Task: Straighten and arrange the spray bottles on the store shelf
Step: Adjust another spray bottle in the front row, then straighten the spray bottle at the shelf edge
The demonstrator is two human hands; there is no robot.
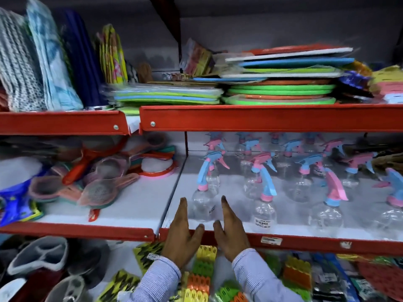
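Several clear spray bottles with pink and blue trigger heads stand in rows on the white middle shelf (283,231), right section. The front-left bottle (202,203) stands between my two hands. My left hand (182,234) is flat and open just left of it, fingers pointing into the shelf. My right hand (230,231) is open just right of it, fingertips by its side; contact cannot be made out. Another front bottle (265,211) stands to the right, with a white label. The back rows are blurred.
The shelf's red front lip (305,240) runs under my hands. Strainers and scoops (98,184) lie piled on the left section. Flat foam mats (281,88) are stacked on the upper shelf, folded cloths (43,62) at upper left. Packaged goods (200,277) fill the lower shelf.
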